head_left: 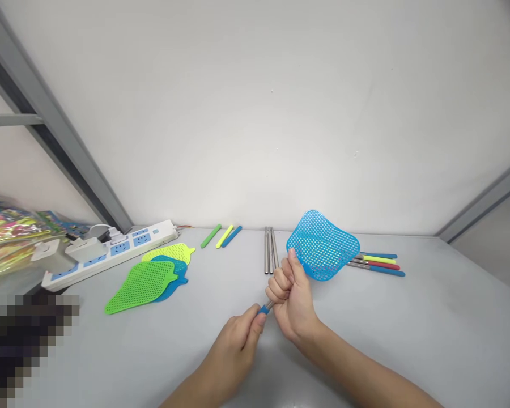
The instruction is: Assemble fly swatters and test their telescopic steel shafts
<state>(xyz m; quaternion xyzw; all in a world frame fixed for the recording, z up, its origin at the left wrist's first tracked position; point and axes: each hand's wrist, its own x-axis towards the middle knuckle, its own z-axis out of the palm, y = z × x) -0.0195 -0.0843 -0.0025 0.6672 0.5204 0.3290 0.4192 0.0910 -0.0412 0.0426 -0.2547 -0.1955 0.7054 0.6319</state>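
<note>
Swatter (323,246), blue, hung above the grey table (429,317) in my grip, right hand (292,294) clenched about its shaft (270,304), left hand (241,337) wrapped around its blue handle (263,309), metal rods (267,249) lying beyond, loose mesh heads (142,283) at left.

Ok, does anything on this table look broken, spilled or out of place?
Nothing clearly stands out. The blue swatter being held shows no visible break, and the green, yellow and blue swatter heads simply overlap beside the power strip. A pixelated dark patch at lower left hides what's there.
</note>
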